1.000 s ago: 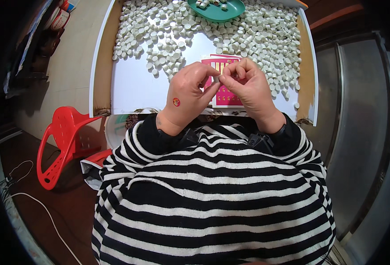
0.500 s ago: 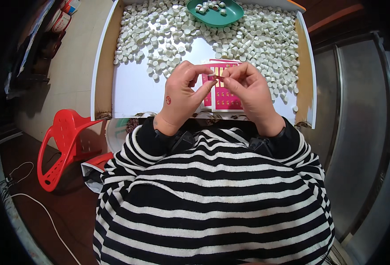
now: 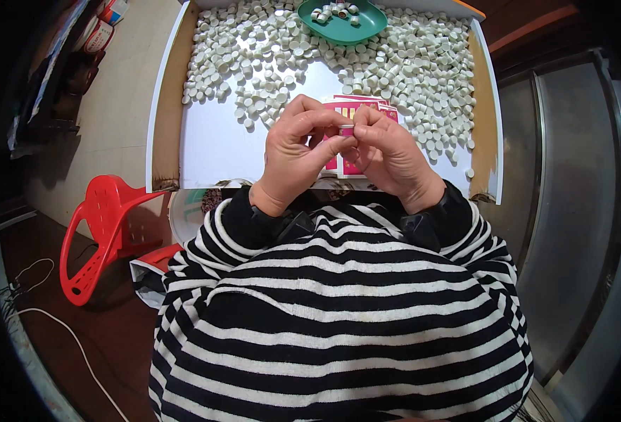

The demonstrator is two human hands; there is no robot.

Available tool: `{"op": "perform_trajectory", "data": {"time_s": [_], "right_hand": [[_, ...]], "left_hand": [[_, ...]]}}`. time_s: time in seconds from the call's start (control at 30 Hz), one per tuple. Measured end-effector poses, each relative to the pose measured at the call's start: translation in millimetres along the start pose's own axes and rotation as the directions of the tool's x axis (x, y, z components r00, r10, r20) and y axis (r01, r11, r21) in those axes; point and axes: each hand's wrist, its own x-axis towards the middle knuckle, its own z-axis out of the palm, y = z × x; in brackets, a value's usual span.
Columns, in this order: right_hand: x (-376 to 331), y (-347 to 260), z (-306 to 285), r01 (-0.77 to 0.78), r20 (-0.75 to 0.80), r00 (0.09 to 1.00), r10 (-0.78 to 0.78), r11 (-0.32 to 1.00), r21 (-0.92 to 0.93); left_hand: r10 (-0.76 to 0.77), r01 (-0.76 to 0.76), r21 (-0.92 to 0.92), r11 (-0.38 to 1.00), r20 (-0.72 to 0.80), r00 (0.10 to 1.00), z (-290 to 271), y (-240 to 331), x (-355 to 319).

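My left hand (image 3: 298,149) pinches a small white cap (image 3: 346,126) between thumb and index finger; a strip of pink shows on its side. Against the cap's right side, my right hand (image 3: 397,153) presses its thumb and index fingertips together on what seems to be the pink sticker wrapped there, mostly covered by the fingers. Below both hands lie pink sticker sheets (image 3: 353,169) with gold print, partly hidden by them. Many loose white caps (image 3: 423,77) spread over the far part of the white tray table.
A green dish (image 3: 338,29) with several labelled caps stands among the loose ones at the far side. Raised wooden walls (image 3: 164,126) edge the table left and right. A red plastic chair (image 3: 103,218) stands on the floor at left, near a white cable (image 3: 71,337).
The gold-and-pink sticker held apart by my right fingers is now against the cap. My hands have come closer together, the right one turning inward.
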Motion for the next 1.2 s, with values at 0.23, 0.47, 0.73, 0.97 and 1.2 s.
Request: {"op": "perform_trajectory", "data": {"time_s": [0.23, 0.47, 0.73, 0.97, 1.2], "right_hand": [[3, 3, 2, 0.337, 0.038, 0.917, -0.397, 0.72, -0.607], [1, 5, 4, 0.347, 0.212, 0.86, -0.465, 0.228, -0.91], [8, 4, -25, 0.186, 0.007, 0.973, -0.232, 0.763, -0.619], [5, 13, -37, 0.114, -0.126, 0.952, -0.279, 0.704, -0.701], [4, 15, -41, 0.103, -0.139, 0.948, -0.286, 0.689, -0.717]], "left_hand": [[-0.48, 0.491, -0.561, 0.666, 0.182, 0.858, -4, -1, 6], [-0.603, 0.696, -0.552, 0.459, 0.382, 0.701, -11, -8, 11], [-0.57, 0.659, -0.232, 0.715, 0.351, 0.743, -24, -22, -4], [0.025, -0.102, 0.405, 0.909, 0.193, 0.981, -22, -51, -18], [0.111, -0.159, 0.404, 0.901, 0.14, 0.984, -24, -52, -19]]}}
